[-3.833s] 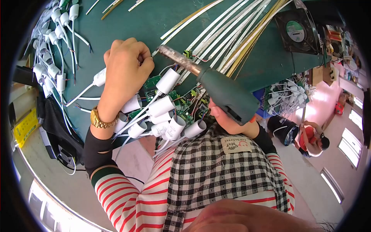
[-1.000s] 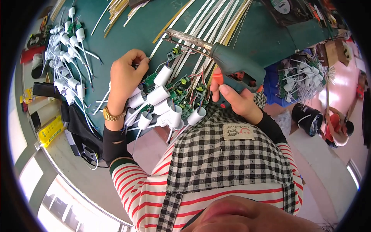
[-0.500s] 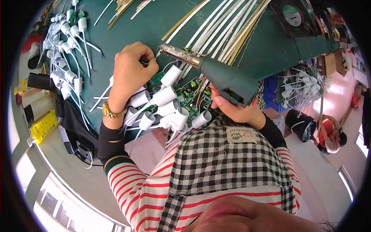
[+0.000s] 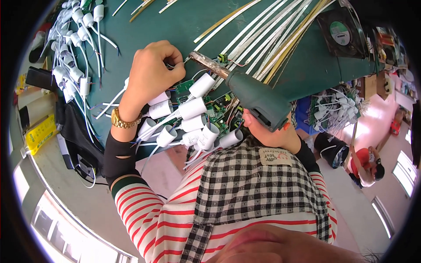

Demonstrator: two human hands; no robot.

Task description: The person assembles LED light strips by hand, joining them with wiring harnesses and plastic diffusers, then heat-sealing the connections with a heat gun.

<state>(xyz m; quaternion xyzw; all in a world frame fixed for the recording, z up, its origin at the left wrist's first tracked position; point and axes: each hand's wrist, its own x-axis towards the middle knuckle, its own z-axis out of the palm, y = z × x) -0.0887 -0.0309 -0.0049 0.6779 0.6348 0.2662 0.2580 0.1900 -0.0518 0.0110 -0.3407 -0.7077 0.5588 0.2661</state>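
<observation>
My right hand [image 4: 272,133] grips a dark green soldering iron [image 4: 258,93] with a thick, stained metal barrel. The iron points up and left across the table. At its tip, my left hand [image 4: 154,73] pinches a thin wire [image 4: 186,60] between thumb and forefinger; how far it runs inside the fingers is hidden. Below the barrel lie green circuit boards [image 4: 184,88] with thin coloured leads. White cylindrical lamp holders [image 4: 192,108] with white cables are heaped between my hands, along the table's near edge.
More white holders with cables [image 4: 76,73] pile up at the left. Long white and yellowish strips [image 4: 263,39] lie across the far side. A black fan [image 4: 341,34] stands at the far right, above a blue bin [image 4: 306,115] of wired boards. Another person [image 4: 366,164] sits beyond.
The whole view has shifted slightly with my head. Both hands keep about the same places around the iron's tip and the wire, with the same grips.
</observation>
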